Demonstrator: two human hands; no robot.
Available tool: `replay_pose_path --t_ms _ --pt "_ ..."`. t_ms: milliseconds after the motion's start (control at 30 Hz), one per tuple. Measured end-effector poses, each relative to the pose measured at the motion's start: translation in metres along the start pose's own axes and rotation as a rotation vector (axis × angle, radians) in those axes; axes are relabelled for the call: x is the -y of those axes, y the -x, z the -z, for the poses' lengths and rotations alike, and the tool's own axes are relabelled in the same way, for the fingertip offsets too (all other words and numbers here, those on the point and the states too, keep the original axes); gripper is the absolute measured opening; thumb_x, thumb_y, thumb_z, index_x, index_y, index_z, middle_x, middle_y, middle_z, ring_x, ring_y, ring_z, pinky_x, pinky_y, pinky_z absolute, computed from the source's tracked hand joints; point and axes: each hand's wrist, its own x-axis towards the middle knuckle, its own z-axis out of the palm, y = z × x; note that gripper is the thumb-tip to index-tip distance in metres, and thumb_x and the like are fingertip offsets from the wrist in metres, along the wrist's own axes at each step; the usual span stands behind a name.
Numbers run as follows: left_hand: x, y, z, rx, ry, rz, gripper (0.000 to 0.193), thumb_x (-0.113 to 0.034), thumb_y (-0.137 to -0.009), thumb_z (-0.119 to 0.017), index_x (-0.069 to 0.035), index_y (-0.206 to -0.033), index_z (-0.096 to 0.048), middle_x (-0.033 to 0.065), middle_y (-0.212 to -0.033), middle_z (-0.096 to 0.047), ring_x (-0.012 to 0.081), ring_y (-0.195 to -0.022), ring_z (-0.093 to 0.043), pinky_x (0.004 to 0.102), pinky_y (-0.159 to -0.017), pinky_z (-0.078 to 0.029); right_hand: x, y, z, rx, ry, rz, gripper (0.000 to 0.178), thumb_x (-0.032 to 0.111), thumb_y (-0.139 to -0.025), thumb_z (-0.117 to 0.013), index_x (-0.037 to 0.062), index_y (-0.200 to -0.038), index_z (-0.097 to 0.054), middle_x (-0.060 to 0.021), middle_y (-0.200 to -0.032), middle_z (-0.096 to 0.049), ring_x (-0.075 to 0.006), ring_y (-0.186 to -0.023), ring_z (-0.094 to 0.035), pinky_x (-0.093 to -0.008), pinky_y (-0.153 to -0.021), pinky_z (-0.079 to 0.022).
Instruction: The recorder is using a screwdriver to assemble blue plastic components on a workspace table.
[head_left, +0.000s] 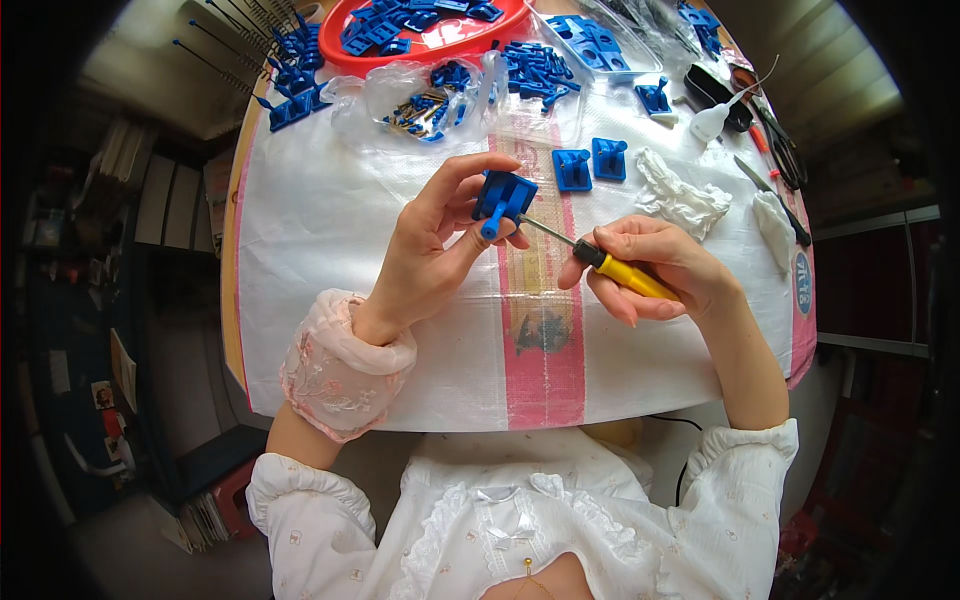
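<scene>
Above the middle of the table, my left hand (440, 235) grips a small blue plastic bracket (505, 195), a square plate with a round stem pointing toward me. My right hand (665, 265) holds a screwdriver (632, 275) by its yellow and black handle. The metal shaft reaches left to the bracket's right side, where its tip meets the part; the exact contact spot is too small to make out. Just beyond my hands, two similar blue brackets (572, 170) (609, 160) stand on the white sheet.
At the back are a red basin (335, 45) of blue parts, a plastic bag (365, 105) with brass and blue pieces, and a pile of blue pegs (538, 75). Crumpled white cloth (682, 195), a white squeeze bottle (710, 122) and a knife (790, 212) lie right. Blue parts with springs (295, 105) stand back left.
</scene>
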Motion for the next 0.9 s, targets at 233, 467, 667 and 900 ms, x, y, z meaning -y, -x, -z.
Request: replay_pose_path --t_ms 233,467,667,900 --pt "0.002 -0.002 -0.001 -0.104 -0.01 0.1 0.042 -0.005 -0.095 -0.068 -0.002 -0.132 -0.051 0.0092 -0.101 -0.067 0.0168 -0.084 -0.071 0.0269 -0.076 -0.058 -0.003 -0.005 -0.014 -0.313 0.317 0.117 0.029 0.019 -0.092 -0.071 0.0023 -0.105 -0.052 -0.0072 -0.078 -0.062 -0.004 -0.045 -0.051 -0.0181 -0.032 -0.031" --pt "0.005 -0.003 -0.003 -0.114 -0.001 0.141 0.04 -0.002 -0.094 -0.068 0.001 -0.13 -0.051 0.0101 -0.099 -0.068 0.0146 -0.08 -0.069 0.0258 -0.074 -0.057 -0.007 -0.006 -0.013 -0.497 0.714 0.242 0.019 0.016 -0.093 -0.071 -0.0006 -0.097 -0.063 -0.0032 -0.076 -0.065 -0.0054 -0.056 -0.056 -0.0193 -0.043 -0.041" --pt "0.005 -0.001 -0.005 -0.121 -0.014 0.277 0.038 -0.009 -0.096 -0.067 0.001 -0.13 -0.053 0.0068 -0.086 -0.069 0.011 -0.07 -0.067 0.0241 -0.061 -0.054 -0.007 -0.006 -0.013 -0.527 0.804 0.287 0.015 0.015 -0.097 -0.066 -0.0002 -0.099 -0.068 -0.0015 -0.07 -0.063 -0.0033 -0.054 -0.054 -0.0185 -0.046 -0.04" --pt "-0.011 -0.002 -0.005 -0.079 -0.431 0.394 0.038 -0.015 -0.095 -0.069 0.001 -0.129 -0.063 0.0068 -0.057 -0.065 0.0081 -0.046 -0.057 0.0237 -0.044 -0.042 -0.013 -0.009 -0.014 -0.598 0.904 0.215 0.016 0.013 -0.097 -0.064 -0.0025 -0.1 -0.067 -0.0004 -0.07 -0.061 -0.003 -0.056 -0.052 -0.02 -0.048 -0.041"
